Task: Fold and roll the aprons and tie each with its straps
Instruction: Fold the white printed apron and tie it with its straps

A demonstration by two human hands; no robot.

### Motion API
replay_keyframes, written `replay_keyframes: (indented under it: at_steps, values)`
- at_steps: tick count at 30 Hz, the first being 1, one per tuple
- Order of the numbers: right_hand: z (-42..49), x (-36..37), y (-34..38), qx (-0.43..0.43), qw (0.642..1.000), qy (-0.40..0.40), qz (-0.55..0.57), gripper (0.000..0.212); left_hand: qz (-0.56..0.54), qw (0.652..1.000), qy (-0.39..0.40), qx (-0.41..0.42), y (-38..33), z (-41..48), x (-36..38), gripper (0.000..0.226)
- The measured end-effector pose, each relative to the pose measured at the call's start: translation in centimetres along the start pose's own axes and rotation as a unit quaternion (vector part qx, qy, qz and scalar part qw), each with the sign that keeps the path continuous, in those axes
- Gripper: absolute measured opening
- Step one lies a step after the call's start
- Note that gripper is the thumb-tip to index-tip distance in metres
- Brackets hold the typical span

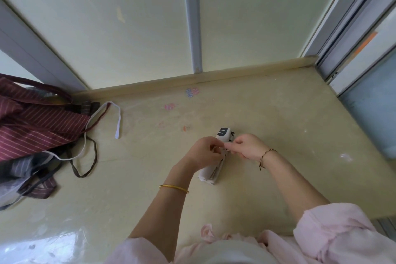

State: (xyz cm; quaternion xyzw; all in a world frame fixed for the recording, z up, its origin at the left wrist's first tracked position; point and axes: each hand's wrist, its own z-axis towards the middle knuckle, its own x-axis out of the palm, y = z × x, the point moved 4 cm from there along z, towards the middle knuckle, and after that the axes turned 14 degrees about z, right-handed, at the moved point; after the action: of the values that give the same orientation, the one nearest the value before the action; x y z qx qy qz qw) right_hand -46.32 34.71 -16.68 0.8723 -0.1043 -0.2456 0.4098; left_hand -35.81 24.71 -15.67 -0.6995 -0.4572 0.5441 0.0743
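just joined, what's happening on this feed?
A person is working on a white rolled-up fabric apron lying on the beige table. The left hand and right hand both pinch at the middle of the roll, fingertips nearly meeting, apparently tying it; the fingers hide the knot. At the table's left edge sits a loose pile of unrolled aprons, a maroon striped apron on top, with a long white strap trailing onto the table.

Rolled white apron point(211, 174) on table point(278, 135), left hand point(205, 152), right hand point(246, 146) pinching strap
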Motion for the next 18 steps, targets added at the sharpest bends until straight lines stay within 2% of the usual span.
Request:
replay_keyframes:
  at_steps: [2,4,7,9,13,15,18]
  values:
    - [-0.5,0.4,0.7,-0.013,0.998,0.031,0.056,0.035,0.05,0.999,-0.008,0.004,-0.3,0.3,0.5,0.012]
    - [-0.6,1.0,1.0,-0.025,0.99,0.042,0.13,0.033,0.059,0.998,-0.02,-0.011,0.1,0.8,1.0,0.025]
    - [-0.2,0.9,0.7,-0.03,0.96,-0.023,0.277,0.035,-0.005,0.999,-0.014,-0.035,1.0,1.1,1.4,0.022]
    - [0.2,0.7,0.3,-0.043,0.946,-0.042,0.32,0.026,-0.059,0.997,-0.018,-0.047,1.3,0.9,1.4,0.024]
    - [0.3,1.7,-0.4,-0.074,0.972,-0.002,0.223,0.039,-0.143,0.988,-0.036,-0.048,1.4,0.8,1.3,0.025]
    - [0.3,2.1,-0.6,-0.098,0.979,-0.004,0.18,0.035,-0.196,0.978,-0.041,-0.05,1.3,0.7,1.3,0.023]
    - [0.3,2.3,-0.7,-0.115,0.98,-0.044,0.158,0.025,-0.211,0.973,-0.062,-0.064,1.5,0.8,1.3,0.02]
